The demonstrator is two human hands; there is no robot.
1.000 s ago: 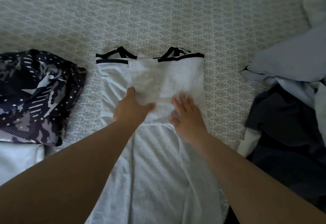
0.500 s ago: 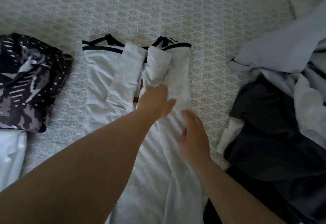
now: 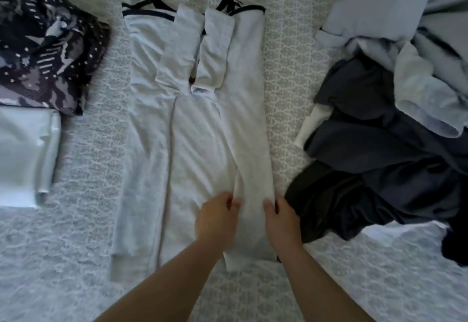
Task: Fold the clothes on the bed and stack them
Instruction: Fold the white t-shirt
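Both hands have dropped from the chest folds to 6 o'clock: left hand (image 3: pixel 216 216) and right hand (image 3: pixel 281 218) pinch the white garment's (image 3: pixel 200 144) hem strip, mid-bed (image 3: pixel 291 43). Fingertips hidden in fabric.

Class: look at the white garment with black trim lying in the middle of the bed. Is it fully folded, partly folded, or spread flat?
Partly folded. The white garment lies at full length, sleeves and sides turned inward; both hands grip its near right edge.

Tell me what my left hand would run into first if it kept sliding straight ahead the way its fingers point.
Probably nothing separate: the left hand points up the white garment, so it would stay on that cloth and first reach the folded-in sleeve cuffs near the middle. Height above the cloth is hard to judge.
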